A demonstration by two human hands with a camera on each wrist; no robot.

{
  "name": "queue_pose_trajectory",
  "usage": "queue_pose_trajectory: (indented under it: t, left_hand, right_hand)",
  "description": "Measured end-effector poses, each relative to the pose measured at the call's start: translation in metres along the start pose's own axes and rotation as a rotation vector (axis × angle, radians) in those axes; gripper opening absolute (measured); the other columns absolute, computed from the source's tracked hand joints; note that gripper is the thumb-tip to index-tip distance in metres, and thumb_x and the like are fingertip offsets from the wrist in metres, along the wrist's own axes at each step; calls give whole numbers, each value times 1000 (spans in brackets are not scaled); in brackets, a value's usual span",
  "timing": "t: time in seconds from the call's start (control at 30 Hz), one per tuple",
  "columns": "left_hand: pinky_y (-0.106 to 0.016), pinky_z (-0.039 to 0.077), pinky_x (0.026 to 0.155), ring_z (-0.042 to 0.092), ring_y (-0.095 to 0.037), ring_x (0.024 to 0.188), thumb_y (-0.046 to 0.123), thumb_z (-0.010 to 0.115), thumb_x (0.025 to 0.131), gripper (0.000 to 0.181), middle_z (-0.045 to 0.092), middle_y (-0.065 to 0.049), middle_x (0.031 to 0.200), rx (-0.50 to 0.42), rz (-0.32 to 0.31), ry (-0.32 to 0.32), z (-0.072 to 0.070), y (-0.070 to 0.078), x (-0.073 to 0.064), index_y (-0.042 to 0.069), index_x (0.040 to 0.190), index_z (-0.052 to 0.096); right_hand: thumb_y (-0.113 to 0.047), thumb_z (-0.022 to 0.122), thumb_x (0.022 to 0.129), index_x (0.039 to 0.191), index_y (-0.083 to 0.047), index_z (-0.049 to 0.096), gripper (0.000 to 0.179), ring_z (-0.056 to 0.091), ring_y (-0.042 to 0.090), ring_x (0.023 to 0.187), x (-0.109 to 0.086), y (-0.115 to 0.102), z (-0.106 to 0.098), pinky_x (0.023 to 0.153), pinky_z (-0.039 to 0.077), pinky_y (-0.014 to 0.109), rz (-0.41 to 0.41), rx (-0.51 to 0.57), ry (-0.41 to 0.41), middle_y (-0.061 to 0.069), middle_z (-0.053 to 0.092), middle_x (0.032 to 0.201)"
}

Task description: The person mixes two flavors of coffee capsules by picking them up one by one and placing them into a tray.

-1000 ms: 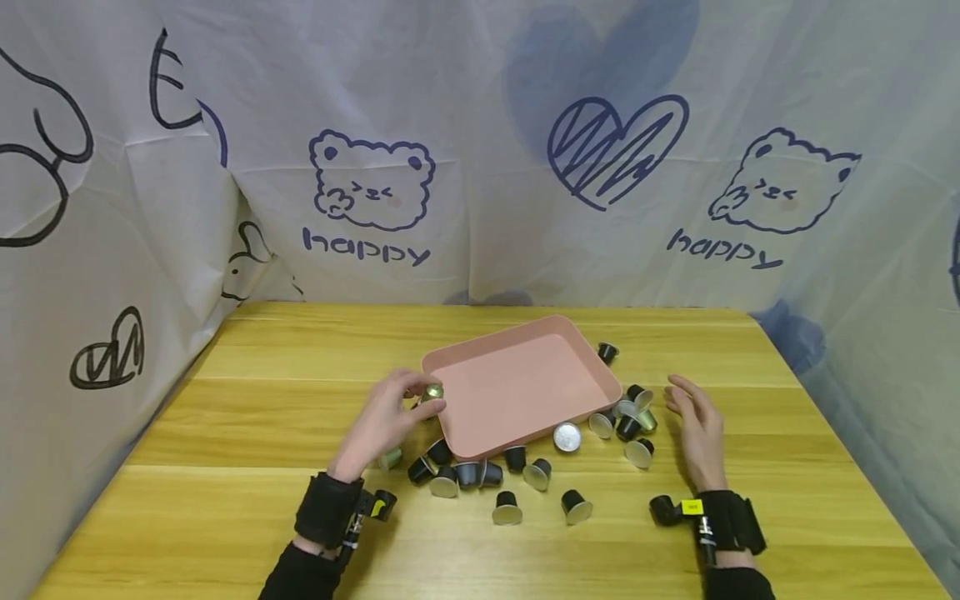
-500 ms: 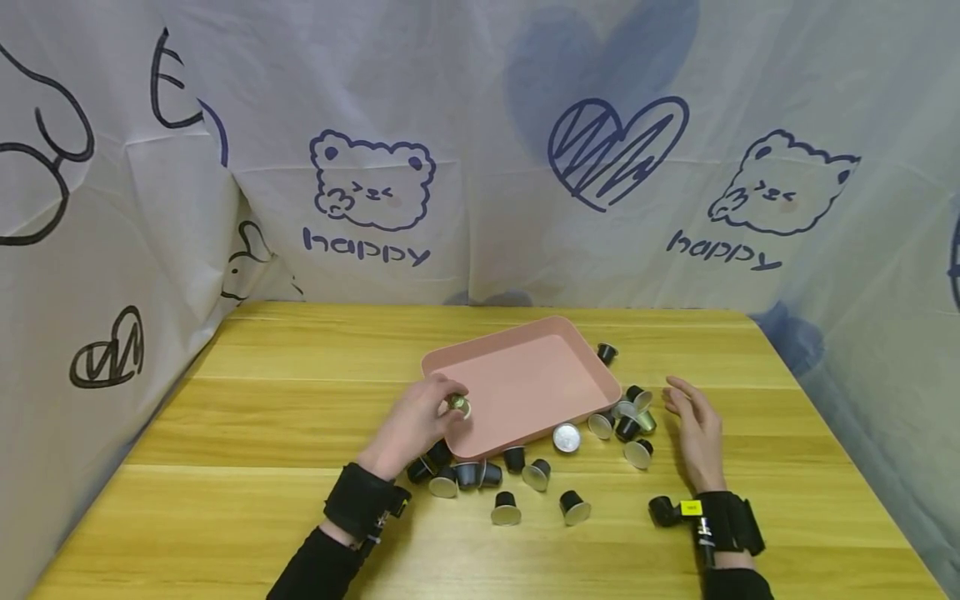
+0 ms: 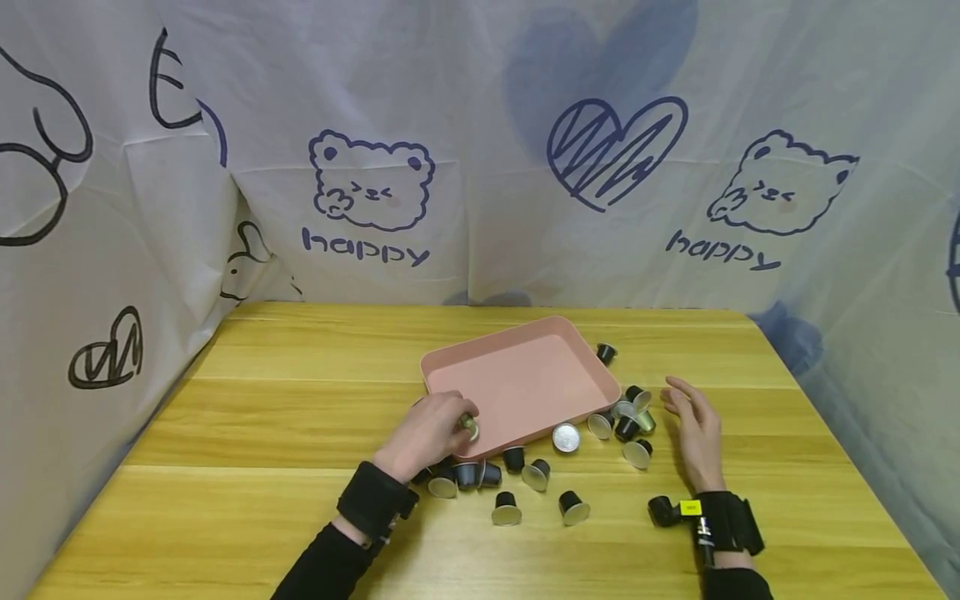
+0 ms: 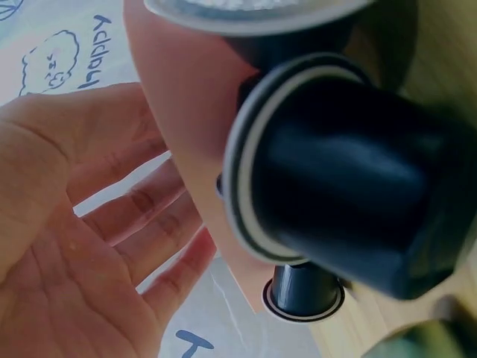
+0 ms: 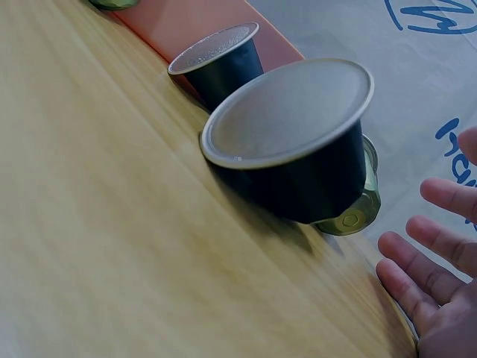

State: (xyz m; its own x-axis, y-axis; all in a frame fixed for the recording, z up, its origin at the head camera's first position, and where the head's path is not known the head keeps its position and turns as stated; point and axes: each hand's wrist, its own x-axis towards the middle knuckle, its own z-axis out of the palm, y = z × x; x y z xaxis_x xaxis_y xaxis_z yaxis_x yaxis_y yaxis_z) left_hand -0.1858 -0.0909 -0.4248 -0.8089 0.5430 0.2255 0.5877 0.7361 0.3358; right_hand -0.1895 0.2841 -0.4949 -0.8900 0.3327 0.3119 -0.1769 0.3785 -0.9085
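Observation:
Between thumb and fingers, my left hand (image 3: 426,432) pinches a green-gold coffee capsule (image 3: 468,426) over the near left corner of the pink tray (image 3: 536,379). The left wrist view shows that hand's palm and fingers beyond the tray wall (image 4: 201,160), with the held capsule hidden. A black coffee capsule (image 4: 350,179) looms close to that camera. My right hand (image 3: 697,437) holds nothing, its fingers loosely extended at the table's right. Nearest to it lie a green capsule (image 3: 646,421) and a black capsule with a pale lid (image 3: 637,453).
Several dark capsules (image 3: 467,475) line the tray's near side, and two more lie closer to me, one of them a tipped black capsule (image 3: 573,507). A silver-lidded capsule (image 3: 566,437) stands against the tray edge. Another black capsule (image 3: 607,353) sits beyond the tray's right side.
My left hand has carried the green-gold capsule from the tray's left edge rightward and toward me, over the near left corner. The right hand has stayed nearly still.

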Motion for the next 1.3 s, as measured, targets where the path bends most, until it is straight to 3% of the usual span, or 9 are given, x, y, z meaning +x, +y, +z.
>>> queue_pose_trajectory:
  t: [0.27, 0.37, 0.47, 0.67, 0.77, 0.9, 1.07, 1.3]
  left_hand:
    - [-35, 53, 65, 58, -16, 69, 5, 71, 78, 11, 67, -5, 82, 27, 6, -22, 3, -2, -2, 7, 88, 74]
    - [-36, 54, 67, 60, -18, 72, 6, 71, 78, 15, 68, -7, 85, 27, 11, -21, 2, -2, -2, 6, 93, 74]
    - [-40, 53, 74, 62, -23, 81, 8, 72, 79, 25, 68, -11, 94, -30, 6, -15, 1, -5, -2, 2, 103, 71]
    - [-50, 45, 95, 54, -33, 113, 17, 68, 88, 36, 60, -17, 122, -275, -54, 46, -10, -20, -9, 1, 120, 63]
    - [-58, 36, 102, 43, -39, 125, 21, 63, 93, 43, 49, -22, 135, -394, -134, 70, -20, -35, -17, 0, 129, 56]
    - [-66, 21, 106, 24, -44, 135, 28, 57, 97, 57, 29, -28, 147, -559, -286, 68, -29, -59, -28, -2, 141, 40]
    - [-66, 16, 107, 13, -45, 138, 34, 51, 99, 67, 17, -29, 153, -745, -392, 33, -24, -84, -41, -3, 148, 24]
    - [-59, 15, 111, 20, -35, 139, 41, 52, 97, 71, 22, -19, 155, -984, -446, 24, -6, -101, -56, 7, 152, 22]
  right_hand:
    - [-25, 41, 104, 132, -6, 58, 37, 59, 16, 97, -1, 1, 1, 91, 45, 35, 2, 11, 0, 13, 63, 109]
    - [-24, 41, 104, 132, -5, 57, 38, 59, 14, 96, -1, 1, 0, 91, 45, 37, 3, 6, -2, 10, 63, 108]
    - [-25, 41, 104, 132, -5, 57, 38, 60, 15, 96, -1, 1, 0, 91, 44, 38, 7, 2, -4, 11, 63, 108]
    - [-30, 41, 104, 132, -6, 57, 41, 59, 22, 98, -1, 2, 2, 92, 44, 37, 16, -2, -4, 23, 61, 113]
    - [-32, 41, 103, 131, -6, 58, 42, 60, 23, 99, -1, 3, 2, 90, 44, 34, 20, -9, -1, 24, 62, 113]
    - [-32, 42, 103, 131, -5, 58, 42, 60, 23, 100, 0, 3, 2, 90, 44, 32, 13, -3, -5, 24, 62, 112]
    - [-30, 45, 102, 130, -2, 58, 41, 60, 18, 99, 0, 3, 1, 89, 44, 28, 2, 16, -19, 24, 62, 115]
    - [-28, 48, 101, 131, -1, 57, 41, 59, 14, 105, 0, 2, 1, 90, 41, 17, -9, 23, -70, 21, 59, 125]
